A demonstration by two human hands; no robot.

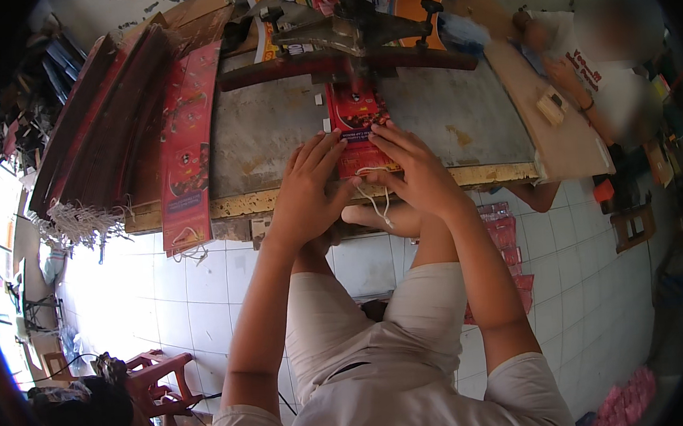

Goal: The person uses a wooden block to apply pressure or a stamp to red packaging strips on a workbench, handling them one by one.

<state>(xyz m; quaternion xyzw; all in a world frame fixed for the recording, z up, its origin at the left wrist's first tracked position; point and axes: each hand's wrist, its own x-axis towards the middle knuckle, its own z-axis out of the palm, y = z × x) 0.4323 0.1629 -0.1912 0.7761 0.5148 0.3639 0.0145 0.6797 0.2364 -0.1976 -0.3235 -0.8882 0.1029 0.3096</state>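
A red printed cardboard strip (356, 109) lies lengthwise on a grey metal plate (261, 135), its far end under a dark machine bar (434, 58). My left hand (305, 185) rests at the strip's left edge with its fingers stretched out. From the other side, my right hand (419, 172) lies with extended fingers over the strip's right edge. Both hands are open, touching the strip near the plate's front. A thin white cord (387, 210) loops down between the hands from the strip's near end.
Left of the plate lie an overlapping row of similar red strips (182, 145) and thick stacks (98, 127) with white cord ends. A person (597, 76) sits at the right beyond a brown board (541, 120). Red packs (502, 237) and a red stool (167, 375) are on the floor.
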